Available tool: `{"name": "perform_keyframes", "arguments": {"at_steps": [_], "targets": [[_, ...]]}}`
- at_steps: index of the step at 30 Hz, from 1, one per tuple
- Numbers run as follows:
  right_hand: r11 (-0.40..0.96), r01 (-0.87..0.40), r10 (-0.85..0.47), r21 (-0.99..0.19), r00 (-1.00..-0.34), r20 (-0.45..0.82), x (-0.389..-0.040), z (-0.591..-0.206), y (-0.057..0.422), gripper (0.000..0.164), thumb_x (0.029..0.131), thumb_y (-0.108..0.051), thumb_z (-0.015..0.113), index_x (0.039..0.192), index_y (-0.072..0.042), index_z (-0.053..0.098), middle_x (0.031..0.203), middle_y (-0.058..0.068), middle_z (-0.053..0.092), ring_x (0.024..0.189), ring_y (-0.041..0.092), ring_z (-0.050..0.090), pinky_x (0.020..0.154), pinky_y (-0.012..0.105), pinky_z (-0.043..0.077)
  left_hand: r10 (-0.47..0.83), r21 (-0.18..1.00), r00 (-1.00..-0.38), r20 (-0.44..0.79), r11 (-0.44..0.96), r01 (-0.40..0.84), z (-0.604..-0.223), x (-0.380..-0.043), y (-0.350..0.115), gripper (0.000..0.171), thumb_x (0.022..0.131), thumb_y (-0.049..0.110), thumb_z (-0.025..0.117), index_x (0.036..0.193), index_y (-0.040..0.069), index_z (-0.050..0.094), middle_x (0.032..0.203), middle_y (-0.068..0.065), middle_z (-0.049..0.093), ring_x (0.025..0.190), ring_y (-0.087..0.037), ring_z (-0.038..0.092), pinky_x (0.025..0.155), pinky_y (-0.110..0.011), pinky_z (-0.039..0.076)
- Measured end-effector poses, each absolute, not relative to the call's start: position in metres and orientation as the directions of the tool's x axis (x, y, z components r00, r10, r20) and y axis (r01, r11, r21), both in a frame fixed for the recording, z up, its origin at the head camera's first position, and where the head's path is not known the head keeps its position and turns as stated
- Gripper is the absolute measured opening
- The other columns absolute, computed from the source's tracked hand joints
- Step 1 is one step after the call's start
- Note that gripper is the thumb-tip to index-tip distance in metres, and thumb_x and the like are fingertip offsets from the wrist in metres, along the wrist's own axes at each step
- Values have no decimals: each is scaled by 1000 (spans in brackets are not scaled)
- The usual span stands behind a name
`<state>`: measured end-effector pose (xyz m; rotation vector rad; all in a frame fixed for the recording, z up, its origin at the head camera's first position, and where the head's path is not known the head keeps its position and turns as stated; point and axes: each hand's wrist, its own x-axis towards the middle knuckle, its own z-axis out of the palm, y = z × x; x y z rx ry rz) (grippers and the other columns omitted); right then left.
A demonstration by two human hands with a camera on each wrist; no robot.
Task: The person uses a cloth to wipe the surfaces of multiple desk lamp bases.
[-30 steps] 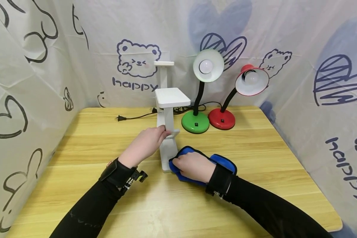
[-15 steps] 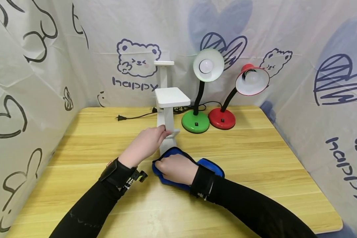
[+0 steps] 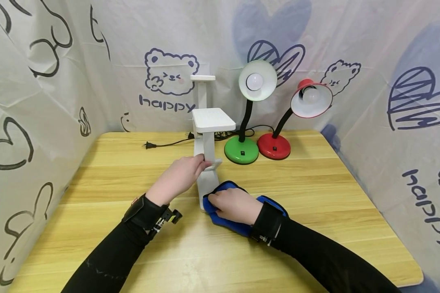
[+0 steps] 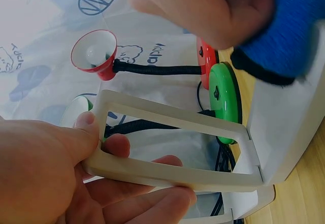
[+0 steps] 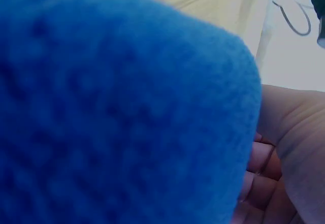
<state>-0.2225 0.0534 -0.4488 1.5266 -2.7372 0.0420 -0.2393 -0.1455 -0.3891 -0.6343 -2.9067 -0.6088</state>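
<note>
A white stand (image 3: 213,119) with raised flat tops stands upright near the table's middle. My left hand (image 3: 181,177) grips it low at one of its uprights. In the left wrist view, the thumb and fingers hold the end of its white rectangular frame (image 4: 213,181). My right hand (image 3: 236,204) clutches a fluffy blue cleaning cloth (image 3: 225,223) with black edging at the near end of the stand's base. The blue pile (image 5: 127,112) fills most of the right wrist view, partly hiding that hand's fingers.
A green desk lamp (image 3: 241,151) and a red desk lamp (image 3: 274,147) stand behind, to the right of the stand. A black cord with a plug (image 3: 150,145) lies at the back left. Printed white curtains (image 3: 121,73) surround the wooden table (image 3: 315,183).
My right hand with the blue cloth moved left across the near end of the stand's base, then back to the right. My left hand has stayed in place on the stand.
</note>
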Motion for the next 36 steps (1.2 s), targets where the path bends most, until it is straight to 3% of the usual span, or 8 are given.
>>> {"name": "perform_keyframes", "arguments": {"at_steps": [8, 16, 24, 27, 32, 36], "targets": [[524, -851, -851, -29, -525, 26, -227, -450, 68, 13, 87, -20, 68, 85, -21, 55, 67, -10, 46, 59, 8, 46, 55, 22, 37, 382, 366, -908, 174, 831, 419, -389, -240, -143, 34, 105, 38, 37, 96, 13, 58, 71, 1, 55, 57, -14, 48, 50, -29, 38], [499, -865, -866, 46, -500, 8, -222, -451, 39, 8, 90, -24, 66, 90, -21, 59, 69, -9, 52, 57, 7, 48, 53, 23, 40, 381, 369, -907, 182, 828, 422, -391, -240, -144, 33, 105, 40, 37, 92, 16, 55, 66, 1, 50, 52, -13, 43, 48, -28, 35], [459, -887, -885, 57, -451, 112, -216, -453, 8, 17, 92, -18, 62, 77, -19, 53, 59, -9, 43, 46, 5, 42, 44, 21, 28, 391, 385, -900, 195, 813, 437, -391, -238, -145, 32, 105, 39, 38, 90, 16, 54, 64, 2, 43, 54, -12, 42, 51, -28, 34], [471, -881, -879, 53, -463, 111, -216, -454, 6, 17, 92, -18, 61, 77, -18, 52, 58, -8, 43, 46, 5, 43, 44, 21, 28, 394, 388, -898, 193, 810, 439, -391, -238, -145, 30, 105, 39, 38, 89, 18, 53, 64, 2, 43, 54, -13, 42, 51, -28, 35], [518, -855, -855, 20, -517, 41, -218, -454, 13, 8, 91, -21, 64, 89, -19, 57, 68, -9, 50, 54, 6, 48, 49, 23, 36, 400, 381, -894, 203, 809, 448, -391, -239, -144, 31, 105, 38, 38, 92, 17, 55, 68, 1, 52, 56, -13, 46, 52, -29, 37], [537, -843, -844, 26, -537, 3, -219, -453, 25, 11, 91, -25, 65, 96, -19, 58, 74, -8, 54, 58, 7, 50, 53, 24, 41, 397, 363, -896, 199, 819, 443, -392, -240, -144, 33, 105, 40, 36, 92, 16, 56, 71, 1, 55, 58, -14, 49, 52, -29, 39]]}}
